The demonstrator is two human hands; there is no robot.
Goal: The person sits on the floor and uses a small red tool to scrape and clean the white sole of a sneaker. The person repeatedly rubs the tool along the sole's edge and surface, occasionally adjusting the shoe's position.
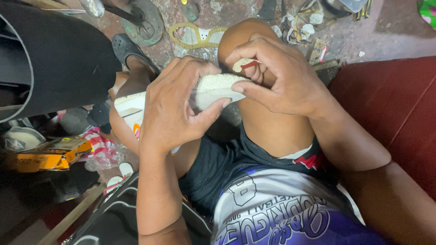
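1. The shoe [200, 93] lies across the person's bare knees, sole up, its pale patterned sole facing the camera.
2. It looks light, with a rubbery sole that should flex under pressure; the sole edge and the upper at its sides seem the firmest places to grip.
3. The left hand [175, 106] wraps around the middle of the shoe, fingers [193, 68] curled over the top and thumb pressed against the sole.
4. The right hand [277, 75] pinches the sole's end between thumb and forefinger; its other fingers curl around a small red and white object [247, 65], possibly a tool.
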